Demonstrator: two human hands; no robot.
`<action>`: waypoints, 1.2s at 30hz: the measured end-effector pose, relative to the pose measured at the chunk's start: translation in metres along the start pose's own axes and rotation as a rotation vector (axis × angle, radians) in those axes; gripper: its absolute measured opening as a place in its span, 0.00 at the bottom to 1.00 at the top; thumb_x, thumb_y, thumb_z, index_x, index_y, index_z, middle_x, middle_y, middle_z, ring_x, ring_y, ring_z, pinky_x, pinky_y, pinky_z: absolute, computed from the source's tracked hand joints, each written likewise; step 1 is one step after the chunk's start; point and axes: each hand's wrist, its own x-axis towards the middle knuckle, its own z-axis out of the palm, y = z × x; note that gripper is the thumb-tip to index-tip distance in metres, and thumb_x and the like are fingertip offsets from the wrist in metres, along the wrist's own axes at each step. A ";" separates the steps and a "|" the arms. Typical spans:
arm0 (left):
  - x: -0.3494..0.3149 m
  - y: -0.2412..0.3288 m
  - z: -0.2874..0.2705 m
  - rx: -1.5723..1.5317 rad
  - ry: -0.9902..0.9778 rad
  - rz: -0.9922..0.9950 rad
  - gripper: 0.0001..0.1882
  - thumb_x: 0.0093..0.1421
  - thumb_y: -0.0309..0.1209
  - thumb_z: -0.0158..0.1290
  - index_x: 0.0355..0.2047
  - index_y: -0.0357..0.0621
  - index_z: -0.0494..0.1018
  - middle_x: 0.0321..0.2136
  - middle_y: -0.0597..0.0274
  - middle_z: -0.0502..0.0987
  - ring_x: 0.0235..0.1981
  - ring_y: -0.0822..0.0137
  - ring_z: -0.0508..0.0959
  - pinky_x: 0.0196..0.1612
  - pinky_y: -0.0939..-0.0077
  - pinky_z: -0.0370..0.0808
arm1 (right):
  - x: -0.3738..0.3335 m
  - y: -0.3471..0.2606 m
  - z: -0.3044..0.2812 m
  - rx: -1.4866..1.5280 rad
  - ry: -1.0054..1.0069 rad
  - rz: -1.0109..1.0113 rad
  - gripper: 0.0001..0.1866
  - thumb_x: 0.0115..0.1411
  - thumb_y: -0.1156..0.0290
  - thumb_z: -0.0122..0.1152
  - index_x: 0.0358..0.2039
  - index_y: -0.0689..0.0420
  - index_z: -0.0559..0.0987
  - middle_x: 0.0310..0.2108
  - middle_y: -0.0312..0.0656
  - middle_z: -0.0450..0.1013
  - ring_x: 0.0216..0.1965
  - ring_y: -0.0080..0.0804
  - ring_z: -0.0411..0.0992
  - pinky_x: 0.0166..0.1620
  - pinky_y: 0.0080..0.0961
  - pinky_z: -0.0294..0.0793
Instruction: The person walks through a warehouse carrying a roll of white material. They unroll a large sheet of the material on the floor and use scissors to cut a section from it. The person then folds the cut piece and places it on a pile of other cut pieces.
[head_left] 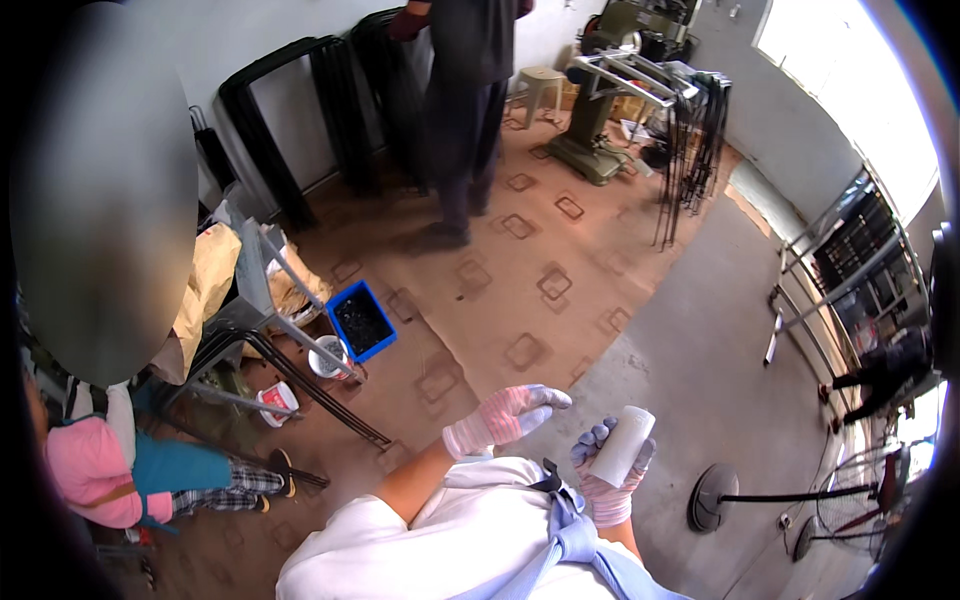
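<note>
My right hand (611,496), in a striped glove with grey fingers, grips a white cylindrical roll (623,446). The roll tilts up and to the right in front of my chest, with fingers and thumb around its lower part. What it is made of cannot be told. To its left, my left hand (505,417) wears a matching pink-and-white striped glove with grey fingertips. Its fingers stretch toward the right, apart from the roll, and nothing shows in them.
Ahead, a blurred person in dark clothes (465,110) stands by black frames (330,110). Left are a blue bin (382,347) of dark pieces, white buckets, a metal table and a person in pink (95,470). A green machine (590,155) and hanging rods stand far right; fans (712,498) nearer.
</note>
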 end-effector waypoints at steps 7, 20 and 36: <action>-0.008 0.001 -0.026 0.235 0.234 -0.009 0.14 0.56 0.23 0.44 0.43 0.39 0.70 0.41 0.60 0.73 0.44 0.68 0.72 0.48 0.77 0.66 | 0.061 0.006 0.006 0.036 -0.053 0.311 0.33 0.42 0.45 0.61 0.40 0.60 0.70 0.35 0.46 0.69 0.39 0.41 0.66 0.45 0.38 0.66; 0.044 0.008 0.041 -0.022 0.698 -0.025 0.16 0.58 0.23 0.40 0.48 0.37 0.65 0.43 0.59 0.71 0.48 0.69 0.68 0.52 0.75 0.61 | 0.136 -0.068 0.033 0.082 -0.178 0.749 0.34 0.40 0.49 0.65 0.41 0.61 0.68 0.36 0.50 0.68 0.39 0.45 0.67 0.45 0.43 0.66; 0.132 0.004 0.149 -0.345 0.985 0.256 0.22 0.61 0.28 0.42 0.55 0.38 0.55 0.49 0.68 0.64 0.43 0.77 0.68 0.47 0.86 0.64 | 0.175 -0.135 0.020 0.167 -0.270 1.146 0.35 0.42 0.47 0.62 0.42 0.63 0.67 0.39 0.51 0.67 0.40 0.49 0.66 0.44 0.42 0.70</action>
